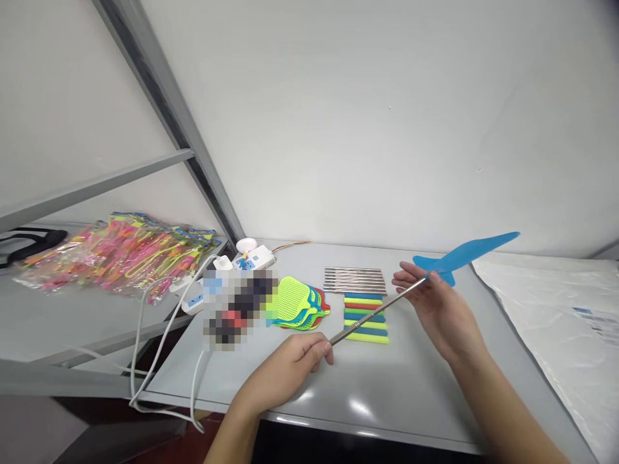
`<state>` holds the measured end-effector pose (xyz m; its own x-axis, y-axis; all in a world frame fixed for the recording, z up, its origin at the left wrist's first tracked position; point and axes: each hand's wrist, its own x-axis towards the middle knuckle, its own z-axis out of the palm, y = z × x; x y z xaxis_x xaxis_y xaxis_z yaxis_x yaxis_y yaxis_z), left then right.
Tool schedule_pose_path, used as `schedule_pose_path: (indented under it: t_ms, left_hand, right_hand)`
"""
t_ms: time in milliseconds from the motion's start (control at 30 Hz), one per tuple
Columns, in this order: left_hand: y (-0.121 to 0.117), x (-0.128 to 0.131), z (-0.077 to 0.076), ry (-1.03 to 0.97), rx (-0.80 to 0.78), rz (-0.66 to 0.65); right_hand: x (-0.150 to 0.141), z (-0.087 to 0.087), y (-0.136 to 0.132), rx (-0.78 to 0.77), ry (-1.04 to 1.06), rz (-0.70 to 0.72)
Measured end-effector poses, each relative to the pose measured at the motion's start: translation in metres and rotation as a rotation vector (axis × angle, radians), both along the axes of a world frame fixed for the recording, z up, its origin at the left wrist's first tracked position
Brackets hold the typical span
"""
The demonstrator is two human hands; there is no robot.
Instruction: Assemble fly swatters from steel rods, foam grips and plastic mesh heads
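A blue plastic fly-swatter head [467, 254] sits on the end of a thin metal rod [374, 314], held above the grey table [411, 386]. My right hand [435, 306] pinches the joint where the blue head meets the rod. My left hand [294, 370] is closed round the rod's lower end, near the table's front. Below the rod lie a stack of coloured plastic handles [366, 318], a row of metal rods [354, 280] and a pile of coloured swatter heads [300, 304].
A white power strip [251, 259] with cables [155, 322] lies at the table's back left. Bags of bright coloured items [120, 251] rest on a lower shelf to the left. White plastic sheeting [556, 322] covers the table's right side. A grey metal frame [193, 142] slants up the wall.
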<state>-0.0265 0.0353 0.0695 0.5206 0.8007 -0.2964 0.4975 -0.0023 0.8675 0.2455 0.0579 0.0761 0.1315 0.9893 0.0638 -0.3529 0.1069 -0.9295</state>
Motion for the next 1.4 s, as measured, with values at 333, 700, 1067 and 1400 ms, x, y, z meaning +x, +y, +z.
schedule_pose_path:
  t_ms: [333, 700, 1067, 1400]
  left_hand:
    - [-0.003, 0.027, -0.007, -0.218, -0.174, 0.042]
    - [-0.004, 0.028, -0.015, -0.458, -0.53, -0.02]
    - [-0.003, 0.049, -0.013, -0.478, -0.54, 0.047]
    - [0.014, 0.169, -0.026, -0.406, -0.265, 0.2]
  right_hand:
    - [-0.05, -0.004, -0.026, -0.042, -0.235, 0.227]
    - [0.031, 0.006, 0.014, 0.093, -0.163, 0.077]
    - [0.025, 0.003, 0.006, 0.002, -0.143, -0.08]
    - [0.098, -0.017, -0.018, -0.131, -0.839, -0.342]
